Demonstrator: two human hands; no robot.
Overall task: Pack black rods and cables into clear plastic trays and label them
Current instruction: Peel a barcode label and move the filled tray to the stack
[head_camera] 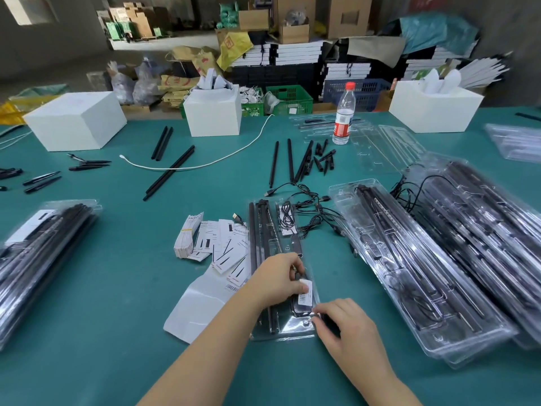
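Observation:
A long clear plastic tray (292, 326) lies in front of me on the green table, holding black rods (262, 232) and a coiled black cable (286, 218). My left hand (275, 278) rests on the tray and pinches a small white barcode label (305, 293) against it. My right hand (342, 326) pinches the tray's near right edge just below the label. Loose black cables (310, 209) lie just beyond the tray.
Label cards (216, 241) and a white backing sheet (193, 303) lie left of the tray. Stacks of filled trays sit at right (439, 259) and left (38, 253). Loose rods (169, 171), a white cord (205, 162), a water bottle (344, 115) and white boxes (76, 121) stand farther back.

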